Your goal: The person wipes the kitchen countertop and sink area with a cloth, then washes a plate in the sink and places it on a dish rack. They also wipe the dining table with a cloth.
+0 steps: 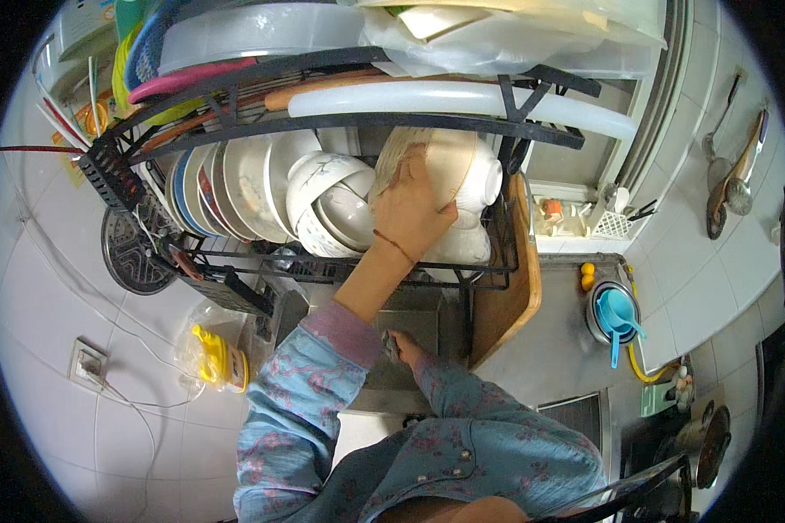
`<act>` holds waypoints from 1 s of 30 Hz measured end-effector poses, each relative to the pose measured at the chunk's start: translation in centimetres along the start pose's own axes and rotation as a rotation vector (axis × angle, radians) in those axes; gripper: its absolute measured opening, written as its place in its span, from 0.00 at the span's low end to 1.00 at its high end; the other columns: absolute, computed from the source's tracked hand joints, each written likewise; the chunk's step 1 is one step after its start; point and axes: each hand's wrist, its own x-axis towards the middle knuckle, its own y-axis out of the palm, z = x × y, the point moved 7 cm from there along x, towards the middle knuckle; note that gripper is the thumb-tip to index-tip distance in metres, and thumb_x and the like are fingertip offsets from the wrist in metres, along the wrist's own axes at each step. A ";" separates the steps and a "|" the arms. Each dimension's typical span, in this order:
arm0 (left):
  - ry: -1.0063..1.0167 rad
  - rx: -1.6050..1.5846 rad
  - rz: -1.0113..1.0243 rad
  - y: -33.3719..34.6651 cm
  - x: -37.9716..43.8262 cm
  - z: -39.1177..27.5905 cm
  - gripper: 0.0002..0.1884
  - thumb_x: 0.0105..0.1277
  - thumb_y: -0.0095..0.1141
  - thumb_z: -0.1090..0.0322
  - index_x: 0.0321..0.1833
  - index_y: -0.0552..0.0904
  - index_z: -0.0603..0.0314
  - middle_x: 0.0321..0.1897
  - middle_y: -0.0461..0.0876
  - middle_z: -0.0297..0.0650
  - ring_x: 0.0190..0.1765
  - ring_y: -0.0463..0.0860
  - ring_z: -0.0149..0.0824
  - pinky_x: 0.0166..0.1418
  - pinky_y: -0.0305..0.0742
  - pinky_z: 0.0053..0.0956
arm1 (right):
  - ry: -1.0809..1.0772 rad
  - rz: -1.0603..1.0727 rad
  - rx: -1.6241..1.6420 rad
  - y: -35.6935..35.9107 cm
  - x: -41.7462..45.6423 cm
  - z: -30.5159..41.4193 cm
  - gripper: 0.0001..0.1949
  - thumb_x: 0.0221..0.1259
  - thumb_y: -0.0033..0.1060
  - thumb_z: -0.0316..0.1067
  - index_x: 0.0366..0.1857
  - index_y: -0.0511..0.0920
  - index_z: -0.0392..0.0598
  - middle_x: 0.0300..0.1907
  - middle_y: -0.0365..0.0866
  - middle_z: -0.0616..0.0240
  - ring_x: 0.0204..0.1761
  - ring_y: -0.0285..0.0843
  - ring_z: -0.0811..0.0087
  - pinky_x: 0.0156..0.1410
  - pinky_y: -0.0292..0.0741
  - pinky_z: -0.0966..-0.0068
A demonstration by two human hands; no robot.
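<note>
My left hand point(409, 196) reaches up into a black metal dish rack point(366, 261), its fingers and thumb around a large pale bowl point(454, 163) that lies tipped on its side. Under that bowl sits another white bowl point(461, 245). Left of the hand lean several white bowls with a floral pattern point(324, 189), and beyond them a row of upright plates point(248, 186). Lower down, over the sink point(409, 314), my right hand point(405, 350) holds a small grey item point(389, 343), perhaps a cloth, partly hidden by my left sleeve.
A wooden board point(507, 294) stands at the rack's right side. On the steel counter, a blue ladle-like scoop point(616, 310) rests in a metal bowl. A yellow bottle point(222, 359) stands left of the sink. The rack's upper shelf carries basins and a white chopping board point(432, 98).
</note>
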 end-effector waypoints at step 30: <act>0.692 0.358 0.077 -12.7 -14.6 -13.1 0.21 0.60 0.45 0.63 0.56 0.72 0.61 0.60 0.69 0.50 0.59 0.71 0.50 0.59 0.66 0.49 | -0.065 0.308 -0.217 2.9 5.3 0.6 0.12 0.61 0.51 0.43 0.30 0.78 0.46 0.27 0.78 0.65 0.27 0.75 0.66 0.37 0.74 0.69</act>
